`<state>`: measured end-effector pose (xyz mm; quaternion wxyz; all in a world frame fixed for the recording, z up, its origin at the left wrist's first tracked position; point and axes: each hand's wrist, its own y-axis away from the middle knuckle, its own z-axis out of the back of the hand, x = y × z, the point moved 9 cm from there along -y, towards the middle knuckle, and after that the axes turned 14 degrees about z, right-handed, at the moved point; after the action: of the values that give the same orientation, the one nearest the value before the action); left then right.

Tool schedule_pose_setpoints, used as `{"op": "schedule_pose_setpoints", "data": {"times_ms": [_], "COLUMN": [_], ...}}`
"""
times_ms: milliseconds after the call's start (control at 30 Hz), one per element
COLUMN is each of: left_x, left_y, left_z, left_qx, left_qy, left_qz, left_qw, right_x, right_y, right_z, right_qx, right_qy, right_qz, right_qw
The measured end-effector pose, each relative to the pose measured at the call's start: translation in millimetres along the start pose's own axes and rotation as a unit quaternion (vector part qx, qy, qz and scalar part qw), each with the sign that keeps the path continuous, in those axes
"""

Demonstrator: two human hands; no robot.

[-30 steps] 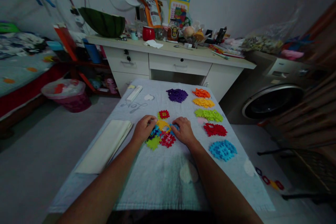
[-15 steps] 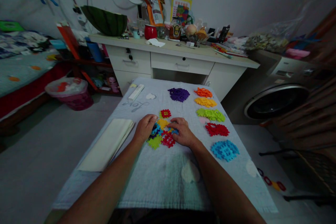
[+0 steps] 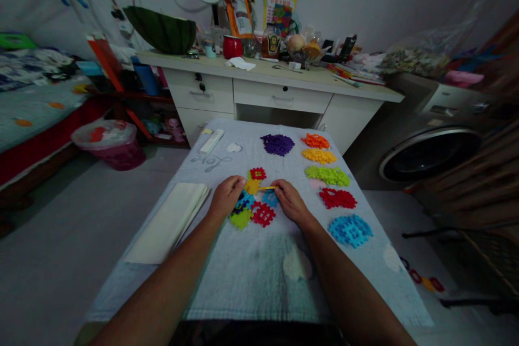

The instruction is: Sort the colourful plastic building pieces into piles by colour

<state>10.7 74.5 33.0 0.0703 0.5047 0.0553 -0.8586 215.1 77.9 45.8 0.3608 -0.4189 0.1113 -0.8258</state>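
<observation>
My left hand [image 3: 227, 194] is closed, its fingertips pinched at the edge of a yellow interlocking plastic square [image 3: 252, 186]. My right hand [image 3: 289, 200] pinches another yellow interlocking square [image 3: 267, 188], seen edge-on as a thin strip pointing towards the left hand. Loose pieces lie on the cloth between and below the hands: a red square [image 3: 263, 214], a lime green one [image 3: 241, 219], a blue one [image 3: 270, 198], and blue and dark purple ones [image 3: 243, 201] partly behind my left fingers. Beyond them is a red square [image 3: 257, 173] over a green one.
Sorted piles line the table's right side: orange [image 3: 315, 141], yellow [image 3: 319, 156], green [image 3: 329, 175], red [image 3: 338, 198] and blue [image 3: 351, 231]. A purple pile [image 3: 278, 144] is at the back. Folded cream cloth [image 3: 166, 221] and a white box [image 3: 211, 142] lie left.
My right hand has lifted a yellow square off the group and turned it edge-on, uncovering the blue piece. The left hand stays beside its yellow square, which has shifted slightly.
</observation>
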Motion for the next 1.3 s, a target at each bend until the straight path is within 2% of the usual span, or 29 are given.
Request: {"op": "schedule_pose_setpoints", "data": {"times_ms": [133, 233, 367, 467, 567, 767, 867, 967, 1067, 1167, 1300], "left_x": [0, 0, 2, 2, 0, 0, 3, 4, 4, 5, 6], "left_y": [0, 0, -2, -1, 0, -1, -2, -3, -3, -3, -4], "left_z": [-0.2, -0.2, -1.3, -1.7, -1.3, -2.0, -1.8, -2.8, -3.3, -3.2, -3.3], "left_qx": [0.006, 0.007, 0.012, 0.016, 0.018, 0.023, 0.022, 0.029, 0.032, 0.032, 0.033], "left_qy": [0.004, -0.001, -0.009, -0.013, -0.019, -0.009, -0.004, -0.008, -0.009, -0.006, -0.004], "left_qz": [0.000, 0.003, 0.006, 0.004, 0.003, 0.001, 0.004, 0.005, 0.003, 0.004, 0.005], "left_qw": [1.000, 1.000, 1.000, 1.000, 1.000, 1.000, 1.000, 1.000, 0.999, 0.999, 0.999], "right_x": [-20, -31, -30, -33, -37, -36, -34, -33, -45, -71, -120], "right_y": [7, 11, 11, 13, 15, 15, 11, 0, -15, -26, -24], "right_z": [17, 22, 29, 28, 25, 24, 31, 55, 95, 144, 198], "right_qx": [-0.083, -0.091, -0.079, -0.044, -0.024, -0.037, -0.049, -0.086, -0.117, -0.139, -0.153], "right_qy": [0.028, 0.063, 0.170, 0.217, 0.226, 0.217, 0.207, 0.198, 0.216, 0.264, 0.315], "right_qz": [-0.099, -0.145, -0.140, -0.147, -0.154, -0.130, -0.130, -0.109, -0.110, -0.144, -0.247], "right_qw": [0.991, 0.983, 0.972, 0.964, 0.962, 0.967, 0.968, 0.970, 0.963, 0.944, 0.903]}}
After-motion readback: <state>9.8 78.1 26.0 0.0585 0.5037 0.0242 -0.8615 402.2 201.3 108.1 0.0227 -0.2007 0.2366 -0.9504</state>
